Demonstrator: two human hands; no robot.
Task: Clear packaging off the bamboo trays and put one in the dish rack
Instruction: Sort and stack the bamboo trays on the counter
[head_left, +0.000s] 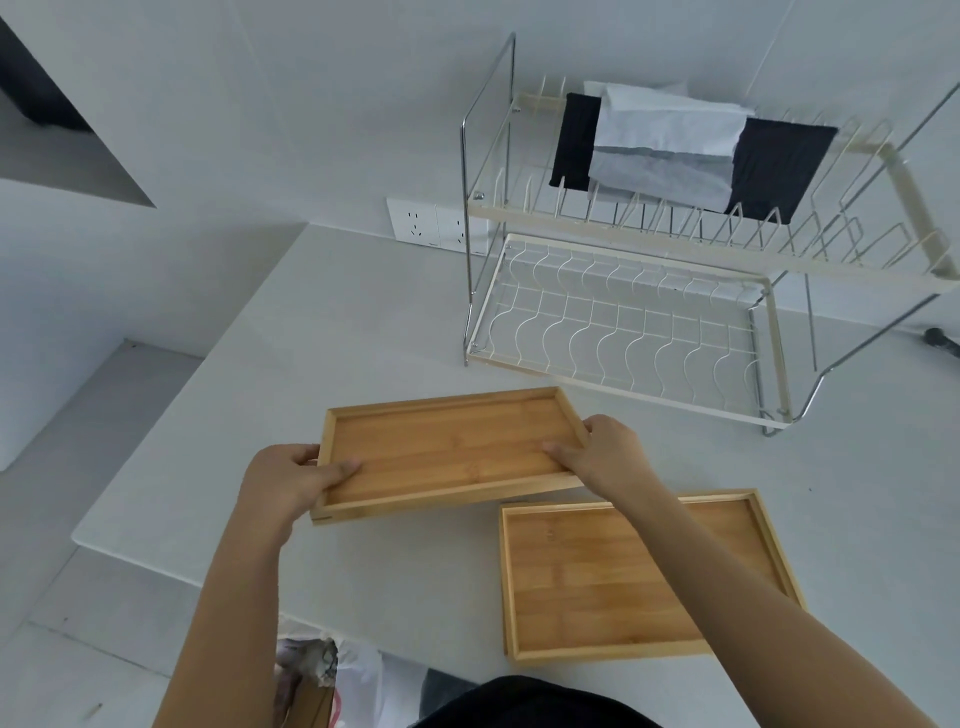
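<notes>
While a second tray (623, 577) lies flat on the white counter (363, 322), the left hand (283, 480) and right hand (605, 449) pinch the short ends of a bare bamboo tray (447, 452), thumbs inside, fingers underneath, near the dish rack (649, 291).

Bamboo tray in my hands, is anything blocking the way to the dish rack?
Nothing visible blocks the held rectangular bamboo tray from the white wire dish rack's empty lower tier. Black and white cloths cover much of the upper tier.

left hand (291, 480), right hand (597, 449) grip bamboo tray (447, 452) ends; second tray (613, 577) flat on counter (363, 322); dish rack (649, 291) beyond.
</notes>
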